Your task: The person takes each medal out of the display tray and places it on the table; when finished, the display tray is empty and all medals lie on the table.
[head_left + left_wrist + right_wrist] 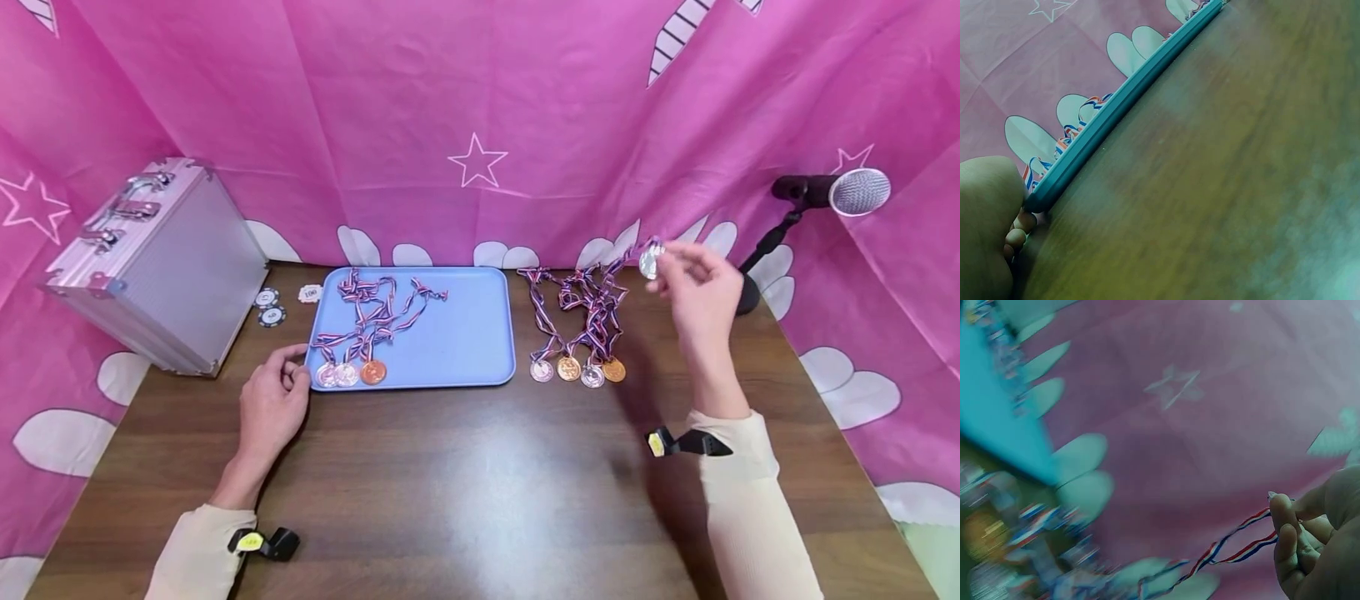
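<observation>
Silver medal (649, 262) round, shiny, striped ribbon, pinched by right hand (697, 292).

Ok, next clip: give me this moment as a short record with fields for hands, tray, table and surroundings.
left hand: left hand rests at the near left corner of the blue tray
right hand: right hand lifts a silver medal by its striped ribbon
tray: three medals with ribbons
table: four medals right of the tray; poker chips
surroundings: metal case, microphone
</observation>
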A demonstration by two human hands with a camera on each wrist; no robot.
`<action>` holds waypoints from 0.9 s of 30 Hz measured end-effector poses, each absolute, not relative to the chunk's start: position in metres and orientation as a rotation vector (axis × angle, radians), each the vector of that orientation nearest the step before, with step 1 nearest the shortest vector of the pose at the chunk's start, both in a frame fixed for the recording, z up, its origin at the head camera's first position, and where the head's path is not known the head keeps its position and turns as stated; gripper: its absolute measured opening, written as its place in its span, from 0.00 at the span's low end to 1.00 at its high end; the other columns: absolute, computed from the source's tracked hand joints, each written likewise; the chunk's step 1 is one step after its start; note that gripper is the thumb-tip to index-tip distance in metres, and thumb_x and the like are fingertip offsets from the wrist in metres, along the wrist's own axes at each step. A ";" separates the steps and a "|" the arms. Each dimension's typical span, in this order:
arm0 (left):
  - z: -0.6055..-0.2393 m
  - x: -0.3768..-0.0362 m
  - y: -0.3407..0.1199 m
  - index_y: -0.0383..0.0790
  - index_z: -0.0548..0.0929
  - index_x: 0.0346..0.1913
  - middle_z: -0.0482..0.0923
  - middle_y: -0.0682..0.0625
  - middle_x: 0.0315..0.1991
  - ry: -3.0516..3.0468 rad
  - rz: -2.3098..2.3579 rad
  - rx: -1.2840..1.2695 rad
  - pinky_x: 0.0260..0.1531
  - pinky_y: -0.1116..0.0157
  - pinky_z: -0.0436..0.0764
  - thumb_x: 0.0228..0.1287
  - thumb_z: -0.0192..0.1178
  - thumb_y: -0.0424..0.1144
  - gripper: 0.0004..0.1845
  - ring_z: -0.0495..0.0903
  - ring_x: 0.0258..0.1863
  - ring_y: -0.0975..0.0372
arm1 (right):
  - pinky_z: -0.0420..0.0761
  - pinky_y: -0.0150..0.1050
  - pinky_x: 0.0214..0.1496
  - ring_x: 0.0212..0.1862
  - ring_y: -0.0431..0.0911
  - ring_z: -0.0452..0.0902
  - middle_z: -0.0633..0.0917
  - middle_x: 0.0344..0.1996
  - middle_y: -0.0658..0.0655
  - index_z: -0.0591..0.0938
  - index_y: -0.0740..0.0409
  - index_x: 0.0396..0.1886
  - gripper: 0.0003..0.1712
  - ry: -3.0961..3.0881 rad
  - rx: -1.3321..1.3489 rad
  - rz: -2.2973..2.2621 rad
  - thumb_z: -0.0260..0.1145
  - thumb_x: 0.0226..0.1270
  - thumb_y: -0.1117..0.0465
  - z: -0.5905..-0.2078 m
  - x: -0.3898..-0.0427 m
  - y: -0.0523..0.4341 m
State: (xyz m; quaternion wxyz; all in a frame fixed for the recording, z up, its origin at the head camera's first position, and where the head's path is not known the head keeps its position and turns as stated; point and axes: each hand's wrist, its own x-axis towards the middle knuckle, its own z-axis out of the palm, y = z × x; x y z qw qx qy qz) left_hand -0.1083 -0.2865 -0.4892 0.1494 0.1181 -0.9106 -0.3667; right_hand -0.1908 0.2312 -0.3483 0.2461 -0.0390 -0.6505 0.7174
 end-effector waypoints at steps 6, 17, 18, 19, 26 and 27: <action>-0.488 -0.108 -0.286 0.36 0.86 0.67 0.79 0.42 0.36 -2.613 -1.055 0.335 0.39 0.58 0.65 0.76 0.57 0.33 0.21 0.72 0.37 0.53 | 0.81 0.28 0.26 0.19 0.36 0.82 0.89 0.23 0.46 0.86 0.76 0.54 0.13 -2.048 -0.331 1.951 0.69 0.74 0.75 -0.418 -0.182 0.247; -0.488 -0.108 -0.286 0.36 0.85 0.67 0.79 0.41 0.37 -2.625 -1.050 0.350 0.39 0.57 0.65 0.76 0.56 0.32 0.21 0.72 0.38 0.52 | 0.78 0.26 0.28 0.20 0.34 0.82 0.88 0.23 0.41 0.85 0.76 0.56 0.17 -2.400 -0.404 1.768 0.74 0.76 0.67 -0.467 -0.153 0.268; -0.488 -0.108 -0.286 0.36 0.85 0.67 0.79 0.41 0.37 -2.626 -1.050 0.350 0.39 0.57 0.65 0.77 0.56 0.33 0.21 0.72 0.38 0.52 | 0.78 0.26 0.28 0.20 0.34 0.82 0.88 0.23 0.42 0.85 0.76 0.55 0.16 -2.414 -0.406 1.754 0.74 0.76 0.67 -0.467 -0.152 0.269; -0.487 -0.108 -0.286 0.36 0.85 0.67 0.79 0.41 0.37 -2.627 -1.051 0.350 0.39 0.57 0.65 0.77 0.56 0.33 0.21 0.72 0.38 0.52 | 0.79 0.26 0.28 0.20 0.34 0.82 0.88 0.24 0.43 0.86 0.76 0.54 0.16 -2.431 -0.404 1.734 0.74 0.76 0.67 -0.468 -0.150 0.270; -0.487 -0.108 -0.287 0.37 0.85 0.68 0.79 0.42 0.36 -2.637 -1.044 0.350 0.39 0.57 0.66 0.76 0.56 0.33 0.22 0.73 0.38 0.52 | 0.73 0.29 0.34 0.23 0.30 0.80 0.91 0.25 0.53 0.93 0.66 0.41 0.12 -2.601 -0.251 1.258 0.78 0.70 0.59 -0.480 -0.146 0.279; -0.487 -0.108 -0.287 0.37 0.85 0.68 0.79 0.42 0.36 -2.634 -1.043 0.347 0.39 0.56 0.66 0.76 0.56 0.33 0.22 0.73 0.38 0.53 | 0.72 0.32 0.37 0.24 0.32 0.80 0.90 0.24 0.51 0.94 0.63 0.39 0.11 -2.600 -0.215 1.190 0.79 0.68 0.57 -0.484 -0.148 0.282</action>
